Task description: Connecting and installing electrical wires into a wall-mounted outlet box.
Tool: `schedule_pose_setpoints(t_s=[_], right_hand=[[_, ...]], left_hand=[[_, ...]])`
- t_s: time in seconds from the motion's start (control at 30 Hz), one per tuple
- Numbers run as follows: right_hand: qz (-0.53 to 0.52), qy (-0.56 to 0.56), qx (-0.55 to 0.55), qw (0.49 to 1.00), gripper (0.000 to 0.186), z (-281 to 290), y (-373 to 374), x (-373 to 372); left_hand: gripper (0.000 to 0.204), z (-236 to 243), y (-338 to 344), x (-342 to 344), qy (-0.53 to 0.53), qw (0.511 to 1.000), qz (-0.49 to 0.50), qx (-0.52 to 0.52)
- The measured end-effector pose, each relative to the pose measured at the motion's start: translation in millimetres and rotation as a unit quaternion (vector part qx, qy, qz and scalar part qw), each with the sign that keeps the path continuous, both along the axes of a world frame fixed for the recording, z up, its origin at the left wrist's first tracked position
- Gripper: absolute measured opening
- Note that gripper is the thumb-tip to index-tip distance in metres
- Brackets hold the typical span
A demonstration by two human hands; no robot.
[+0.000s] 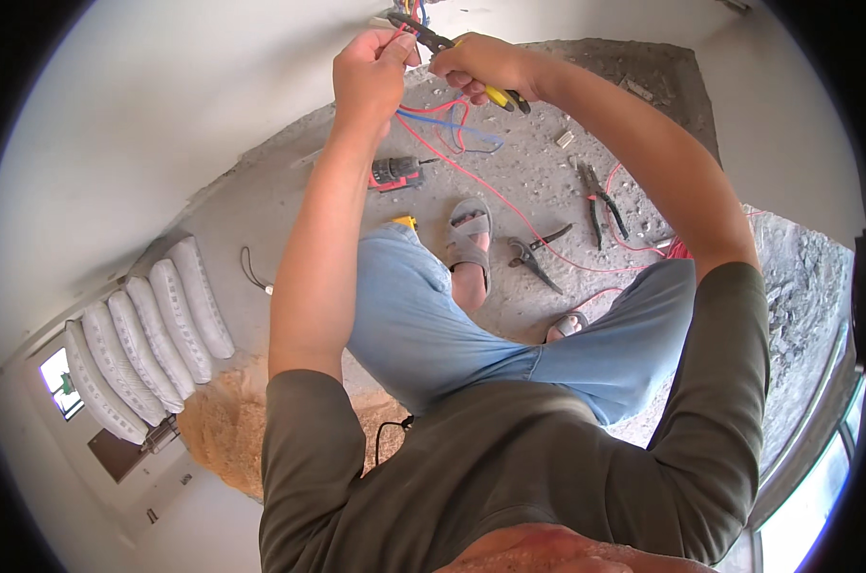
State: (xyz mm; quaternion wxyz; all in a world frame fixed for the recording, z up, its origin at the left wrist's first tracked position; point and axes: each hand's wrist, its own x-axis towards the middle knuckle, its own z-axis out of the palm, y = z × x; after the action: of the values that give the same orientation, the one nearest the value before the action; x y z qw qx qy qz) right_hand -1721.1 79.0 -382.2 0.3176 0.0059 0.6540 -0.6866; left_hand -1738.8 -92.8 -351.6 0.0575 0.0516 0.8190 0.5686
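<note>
My right hand (pixel 485 69) is closed round the yellow-and-black handles of a wire stripper (pixel 421 34). Its dark jaws reach left, up to a bundle of coloured wires (pixel 416 10) at the wall. Right beside the jaws, my left hand (pixel 371 78) pinches a red wire between thumb and fingers. Whether the jaws are touching that wire is too small to tell. Below both hands, a loose red wire (pixel 481 181) and a blue wire (pixel 476 137) trail down over the floor.
A red-and-black cordless drill (pixel 395 173) lies by my left forearm. Two pairs of pliers, one red-handled (pixel 600 205) and one dark (pixel 536 263), lie near my feet. Red wire coil (pixel 679 249) sits by my right knee. White sacks (pixel 137 344) and a sand heap (pixel 224 425) are at left.
</note>
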Motion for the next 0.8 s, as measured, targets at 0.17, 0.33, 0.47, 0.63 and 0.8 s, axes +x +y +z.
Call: schedule_pose_setpoints(t_s=[0.17, 0.33, 0.47, 0.63, 0.8], right_hand=[[-0.008, 0.003, 0.014, 1.000, 0.029, 1, -7, 2], [-0.010, 0.381, 0.289, 0.878, 0.030, -13, -15, -2], [0.029, 0.002, -0.106, 0.994, 0.029, -10, -6, -1], [0.046, 0.028, -0.028, 0.998, 0.028, -7, -2, -4], [0.046, 0.044, 0.029, 0.998, 0.022, 3, 3, -3]], left_hand=[[0.017, -1, -2, 0, 0.004, 1.000, 0.000, -0.009], [0.017, 0, -1, 2, 0.031, 0.997, 0.005, -0.064], [0.016, 0, -5, 0, 0.012, 1.000, -0.003, -0.003], [0.017, 1, -6, 3, 0.067, 0.994, -0.018, -0.079], [0.017, 6, -4, 7, 0.163, 0.962, -0.040, -0.215]])
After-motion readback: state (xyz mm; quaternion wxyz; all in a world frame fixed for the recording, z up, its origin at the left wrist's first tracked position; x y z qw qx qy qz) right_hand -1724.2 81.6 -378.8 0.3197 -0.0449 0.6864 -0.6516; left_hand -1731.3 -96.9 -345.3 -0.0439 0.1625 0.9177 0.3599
